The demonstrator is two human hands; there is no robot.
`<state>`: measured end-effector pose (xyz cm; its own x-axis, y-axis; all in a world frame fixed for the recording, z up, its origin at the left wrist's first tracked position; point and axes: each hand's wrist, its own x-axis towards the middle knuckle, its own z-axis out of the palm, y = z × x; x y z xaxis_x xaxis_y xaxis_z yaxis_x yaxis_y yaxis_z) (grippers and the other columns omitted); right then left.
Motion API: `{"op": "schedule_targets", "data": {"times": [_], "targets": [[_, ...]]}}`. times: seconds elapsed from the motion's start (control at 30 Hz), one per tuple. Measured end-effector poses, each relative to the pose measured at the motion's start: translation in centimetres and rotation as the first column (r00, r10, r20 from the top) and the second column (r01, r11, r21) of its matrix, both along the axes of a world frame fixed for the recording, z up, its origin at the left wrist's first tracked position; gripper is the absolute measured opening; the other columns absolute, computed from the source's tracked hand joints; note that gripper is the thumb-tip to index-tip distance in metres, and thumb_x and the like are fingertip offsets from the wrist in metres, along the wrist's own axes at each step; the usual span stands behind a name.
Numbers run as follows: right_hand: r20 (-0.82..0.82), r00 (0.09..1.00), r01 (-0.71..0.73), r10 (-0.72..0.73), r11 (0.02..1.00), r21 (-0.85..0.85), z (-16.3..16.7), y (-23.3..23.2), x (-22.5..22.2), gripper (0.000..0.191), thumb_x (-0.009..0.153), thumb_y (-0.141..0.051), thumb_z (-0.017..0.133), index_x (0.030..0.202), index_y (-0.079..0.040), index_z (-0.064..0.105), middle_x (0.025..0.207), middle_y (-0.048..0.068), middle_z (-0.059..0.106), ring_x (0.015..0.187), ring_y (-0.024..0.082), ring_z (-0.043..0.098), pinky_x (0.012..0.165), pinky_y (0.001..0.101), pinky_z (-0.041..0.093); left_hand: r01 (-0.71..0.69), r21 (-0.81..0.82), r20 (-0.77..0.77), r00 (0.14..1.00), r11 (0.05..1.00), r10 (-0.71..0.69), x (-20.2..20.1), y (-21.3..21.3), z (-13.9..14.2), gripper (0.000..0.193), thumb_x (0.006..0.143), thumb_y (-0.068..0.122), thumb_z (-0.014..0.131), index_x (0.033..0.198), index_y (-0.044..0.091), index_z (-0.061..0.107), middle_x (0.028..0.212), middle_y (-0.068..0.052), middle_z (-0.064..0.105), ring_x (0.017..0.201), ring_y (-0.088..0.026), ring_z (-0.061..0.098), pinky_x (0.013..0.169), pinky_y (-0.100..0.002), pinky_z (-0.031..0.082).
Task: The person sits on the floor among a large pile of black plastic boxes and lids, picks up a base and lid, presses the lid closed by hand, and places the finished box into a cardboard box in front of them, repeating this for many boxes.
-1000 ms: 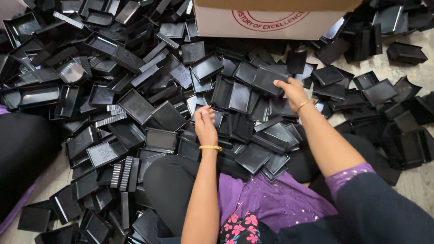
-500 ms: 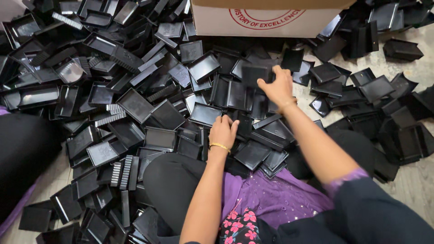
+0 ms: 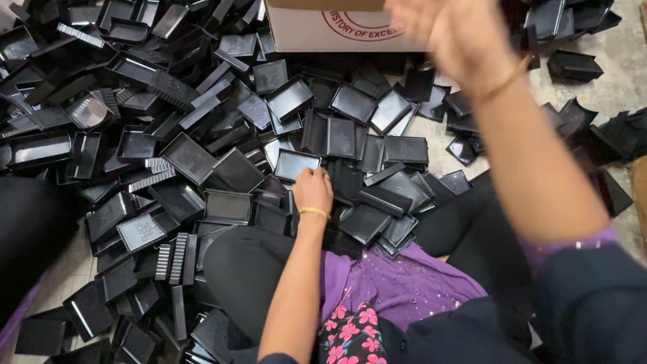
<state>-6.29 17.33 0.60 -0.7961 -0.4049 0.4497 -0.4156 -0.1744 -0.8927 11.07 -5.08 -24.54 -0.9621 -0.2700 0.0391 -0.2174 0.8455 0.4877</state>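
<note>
Left grip (image 3: 312,191) amid black trays (image 3: 189,157), white carton (image 3: 337,30) beyond.

Soft, even light is falling from above, leaving dull glare on the glossy black trays (image 3: 290,98) and only faint shadows. The raised right hand (image 3: 458,30) is smearing into motion blur; the left hand (image 3: 312,191) is staying sharp.

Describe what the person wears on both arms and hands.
The left hand is bare, with a thin gold bangle at the wrist and no sleeve in view. The right hand, blurred, has a similar gold bangle; a purple sleeve with a sparkly edge covers the upper arm.
</note>
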Motion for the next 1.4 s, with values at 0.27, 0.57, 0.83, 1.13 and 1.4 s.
{"op": "schedule_targets", "data": {"times": [0.27, 0.57, 0.83, 1.13, 1.4], "targets": [[0.131, 0.987, -0.119, -0.089, 0.124, 0.985, -20.4, -0.8, 14.5, 0.082, 0.083, -0.055, 0.074, 0.151, -0.021, 0.042, 0.163, 0.022, 0.022, 0.152, 0.041, 0.018, 0.112, 0.0589, 0.030, -0.342, -0.344, -0.001, 0.931, 0.874, 0.364, -3.0, -4.7, 0.7, 0.035, 0.086, 0.018, 0.068, 0.121, 0.015, 0.067, 0.156, -0.006, 0.042, 0.147, -0.031, 0.032, 0.108, -0.081, 0.013], [-0.179, 0.983, 0.177, -0.032, 0.390, 0.904, -24.2, 1.0, 16.8, 0.074, 0.088, -0.044, 0.069, 0.151, -0.014, 0.046, 0.162, 0.031, 0.023, 0.149, 0.051, 0.020, 0.117, 0.0536, 0.030, -0.069, -0.259, -0.062, 0.997, 0.963, 0.054, -2.2, -1.9, -0.8, 0.058, 0.076, 0.027, 0.074, 0.133, 0.025, 0.062, 0.155, -0.015, 0.038, 0.147, -0.035, 0.027, 0.107, -0.082, 0.009], [0.038, 0.991, 0.036, -0.132, 0.519, 0.854, -23.0, 3.0, 17.8, 0.049, 0.096, -0.039, 0.063, 0.137, -0.011, 0.060, 0.145, 0.020, 0.055, 0.137, 0.038, 0.053, 0.117, 0.0423, 0.042, -0.138, -0.154, -0.145, 0.983, 0.978, 0.116, -2.0, -1.3, -2.1, 0.042, 0.087, 0.031, 0.070, 0.127, 0.020, 0.064, 0.150, -0.012, 0.048, 0.144, -0.030, 0.038, 0.110, -0.077, 0.018], [-0.180, 0.964, 0.261, -0.195, 0.575, 0.775, -21.3, 2.2, 21.4, 0.061, 0.091, -0.031, 0.070, 0.142, -0.004, 0.051, 0.144, 0.033, 0.048, 0.130, 0.047, 0.049, 0.107, 0.0472, 0.041, 0.104, 0.023, 0.082, 0.991, 0.994, -0.105, -1.0, -0.1, -1.2, 0.047, 0.089, 0.051, 0.066, 0.120, 0.015, 0.067, 0.111, -0.013, 0.071, 0.107, -0.036, 0.067, 0.093, -0.053, 0.047], [-0.111, 0.965, 0.244, -0.239, 0.652, 0.718, -21.5, 2.9, 21.3, 0.039, 0.090, -0.035, 0.077, 0.103, -0.005, 0.055, 0.135, 0.029, 0.057, 0.129, 0.044, 0.055, 0.105, 0.0464, 0.045, 0.002, 0.201, -0.039, 0.999, 0.980, 0.006, -1.4, -2.2, 0.3, 0.033, 0.090, 0.036, 0.065, 0.115, 0.014, 0.068, 0.101, -0.015, 0.075, 0.094, -0.041, 0.070, 0.083, -0.052, 0.054]]}}
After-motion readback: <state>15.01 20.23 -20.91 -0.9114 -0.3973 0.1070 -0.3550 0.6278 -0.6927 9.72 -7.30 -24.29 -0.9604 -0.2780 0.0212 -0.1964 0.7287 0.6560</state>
